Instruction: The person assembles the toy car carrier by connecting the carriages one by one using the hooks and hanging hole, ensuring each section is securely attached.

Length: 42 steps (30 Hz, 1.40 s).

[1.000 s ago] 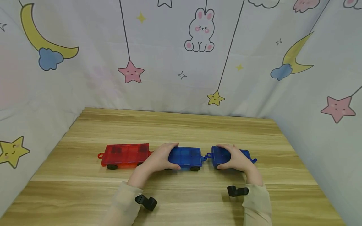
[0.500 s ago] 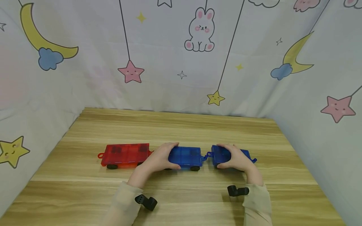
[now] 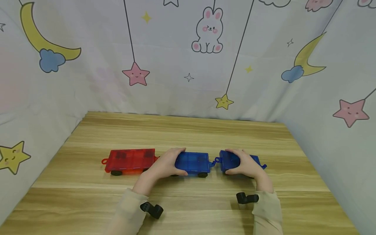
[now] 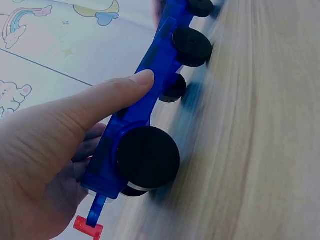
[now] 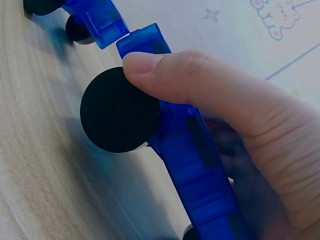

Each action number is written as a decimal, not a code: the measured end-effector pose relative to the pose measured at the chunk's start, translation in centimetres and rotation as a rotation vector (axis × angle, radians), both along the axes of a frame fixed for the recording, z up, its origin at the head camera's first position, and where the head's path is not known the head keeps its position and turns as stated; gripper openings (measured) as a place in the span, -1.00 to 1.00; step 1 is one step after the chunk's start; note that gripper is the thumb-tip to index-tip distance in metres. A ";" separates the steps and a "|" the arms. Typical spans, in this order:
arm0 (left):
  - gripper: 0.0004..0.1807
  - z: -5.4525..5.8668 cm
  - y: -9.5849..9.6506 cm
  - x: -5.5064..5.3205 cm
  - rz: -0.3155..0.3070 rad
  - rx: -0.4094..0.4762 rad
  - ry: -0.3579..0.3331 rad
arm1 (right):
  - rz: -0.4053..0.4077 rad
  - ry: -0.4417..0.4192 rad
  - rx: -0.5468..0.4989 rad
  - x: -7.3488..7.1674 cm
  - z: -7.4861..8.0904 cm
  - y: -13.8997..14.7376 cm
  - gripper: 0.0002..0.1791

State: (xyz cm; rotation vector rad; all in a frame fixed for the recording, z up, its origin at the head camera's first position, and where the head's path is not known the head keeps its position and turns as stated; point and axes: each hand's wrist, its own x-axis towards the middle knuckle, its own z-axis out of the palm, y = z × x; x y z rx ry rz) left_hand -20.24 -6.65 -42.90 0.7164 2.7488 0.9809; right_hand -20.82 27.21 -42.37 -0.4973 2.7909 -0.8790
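Three see-through toy train wagons with black wheels stand in a row on the wooden table. My left hand (image 3: 165, 164) grips the middle blue wagon (image 3: 194, 162) across its width, and the left wrist view shows the thumb (image 4: 120, 92) along its side. My right hand (image 3: 246, 166) holds the other blue wagon (image 3: 227, 160), which sits at a slight angle; its thumb (image 5: 155, 70) lies just above a wheel (image 5: 117, 112). The hook of the middle wagon meets the ring of the right one. At the left is the red wagon (image 3: 132, 160), its right end partly behind my left hand.
The wooden table (image 3: 188, 209) reaches back to a white cloth (image 3: 97, 49) printed with moons, stars and a rabbit, which also rises on both sides. A black wrist camera (image 3: 151, 210) is on the left sleeve, another black wrist camera (image 3: 247, 198) on the right.
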 end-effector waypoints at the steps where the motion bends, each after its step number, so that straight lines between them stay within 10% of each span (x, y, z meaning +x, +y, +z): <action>1: -0.01 0.0 0.0 0.0 -0.001 0.000 0.000 | -0.002 -0.002 0.002 0.0 0.0 0.0 0.01; 42: -0.01 -0.2 0.0 0.0 -0.003 0.002 0.013 | 0.011 -0.008 0.017 0.0 0.3 -0.3 0.01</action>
